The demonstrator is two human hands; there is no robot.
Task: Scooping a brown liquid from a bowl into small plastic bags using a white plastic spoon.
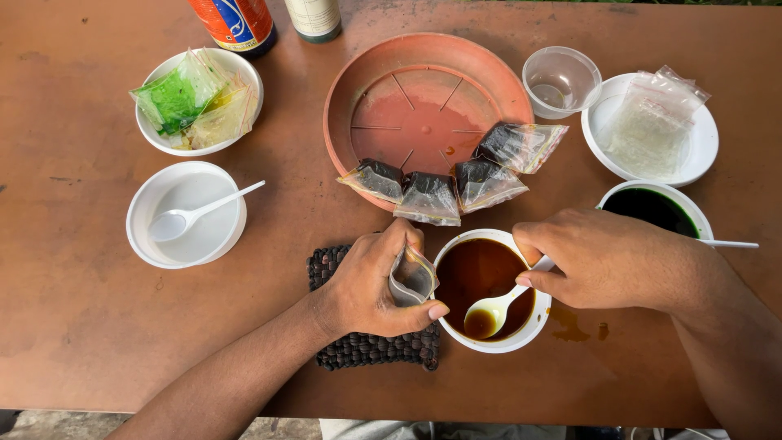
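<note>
Head view: left hand (371, 285) fingers pinch a small clear bag (411, 277) open by its rim beside the white bowl (489, 289) of brown liquid; right hand (603, 257) fingers grip a white spoon (497, 310) dipped in it. Bag looks light, floppy, prob slippery when wet, so hold at rim; count: 4 dark filled bags (452, 179) on red tray (423, 90), 5 white bowls on worktop (73, 326) w/ 3 spoons, 1 clear cup (562, 80)

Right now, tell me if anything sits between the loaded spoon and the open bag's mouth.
Nothing visible does. The spoon, in the right hand, lies in the brown bowl right beside the small bag that the left hand holds open at the rim.
</note>
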